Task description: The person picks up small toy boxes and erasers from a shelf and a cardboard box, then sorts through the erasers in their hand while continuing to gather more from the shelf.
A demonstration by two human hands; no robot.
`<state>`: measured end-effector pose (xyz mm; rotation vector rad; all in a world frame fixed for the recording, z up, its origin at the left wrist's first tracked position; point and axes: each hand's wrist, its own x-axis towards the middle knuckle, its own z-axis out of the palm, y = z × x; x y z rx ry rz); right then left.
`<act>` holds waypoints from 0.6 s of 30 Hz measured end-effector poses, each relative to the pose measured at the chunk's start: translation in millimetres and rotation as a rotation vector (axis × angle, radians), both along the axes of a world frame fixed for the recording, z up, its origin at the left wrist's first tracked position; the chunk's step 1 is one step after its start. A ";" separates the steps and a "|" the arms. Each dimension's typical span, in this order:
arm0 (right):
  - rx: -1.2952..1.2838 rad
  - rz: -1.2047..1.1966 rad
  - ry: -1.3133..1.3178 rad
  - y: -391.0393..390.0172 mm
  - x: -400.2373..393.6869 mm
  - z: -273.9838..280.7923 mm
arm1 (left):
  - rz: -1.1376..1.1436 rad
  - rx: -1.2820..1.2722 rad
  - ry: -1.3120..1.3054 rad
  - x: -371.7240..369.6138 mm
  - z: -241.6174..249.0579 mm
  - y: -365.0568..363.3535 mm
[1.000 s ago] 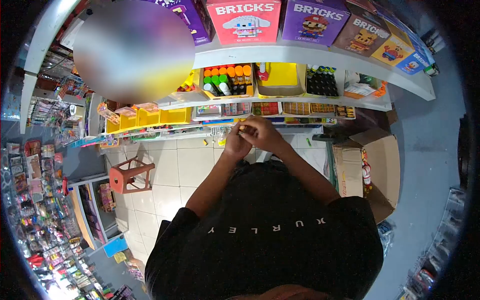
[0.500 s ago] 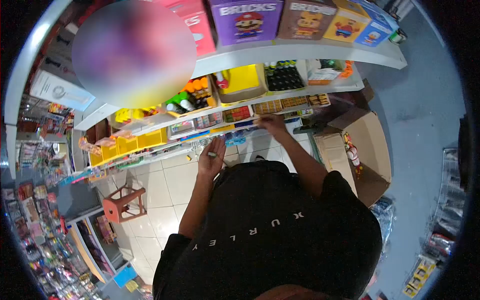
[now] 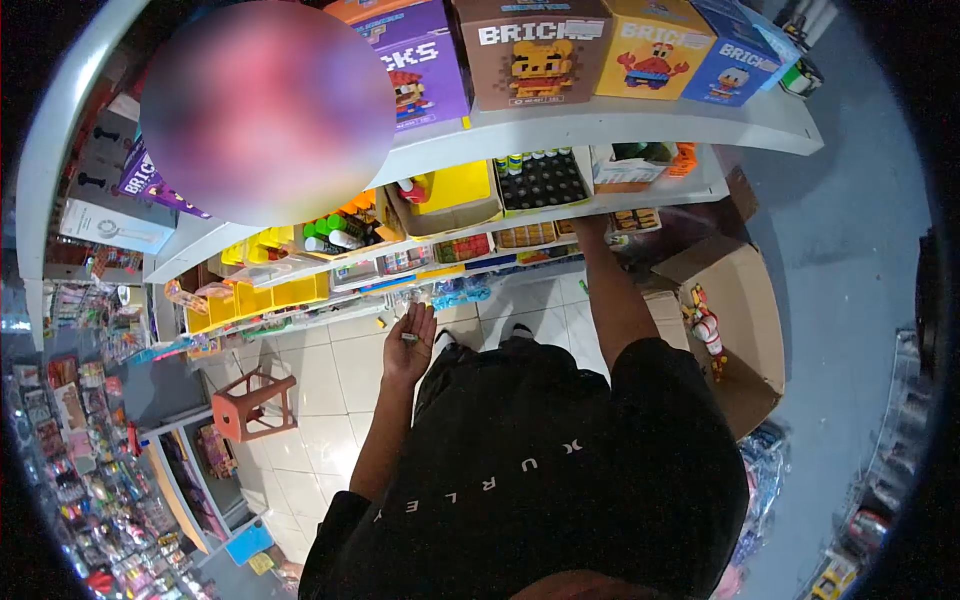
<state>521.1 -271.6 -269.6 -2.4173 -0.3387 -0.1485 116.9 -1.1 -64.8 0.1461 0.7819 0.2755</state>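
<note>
Palm up, my left hand holds a small pale green item, which lies across the palm below outstretched fingers. My right hand reaches in at the lower shelf, beside trays of small packs. Its fingers are hidden there, so what it holds, if anything, cannot be seen. Just above it on the shelf stand a black tray of bottles and a box with a yellow inside. Red and green packs lie between my two hands.
Boxes marked BRICKS line the upper shelf. An open cardboard box stands at the right. On the left are yellow bins, a red stool on the tiled floor and hanging goods. A blurred round patch covers the upper left.
My right hand has moved right and up, in under the shelf edge, and its fingers have gone out of sight. My left hand still holds the small item. The view has shifted a little.
</note>
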 end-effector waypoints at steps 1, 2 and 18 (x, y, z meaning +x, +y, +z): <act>0.227 -0.018 -0.083 2.5 4.0 -20.3 | 0.017 -0.004 0.013 0.8 1.2 -2.8; 0.279 -0.118 -0.003 15.3 5.6 -45.0 | 0.034 -0.009 0.024 0.1 1.9 -4.6; 0.749 0.419 0.692 126.6 -176.2 196.1 | -0.093 -0.045 -0.160 50.2 17.7 15.8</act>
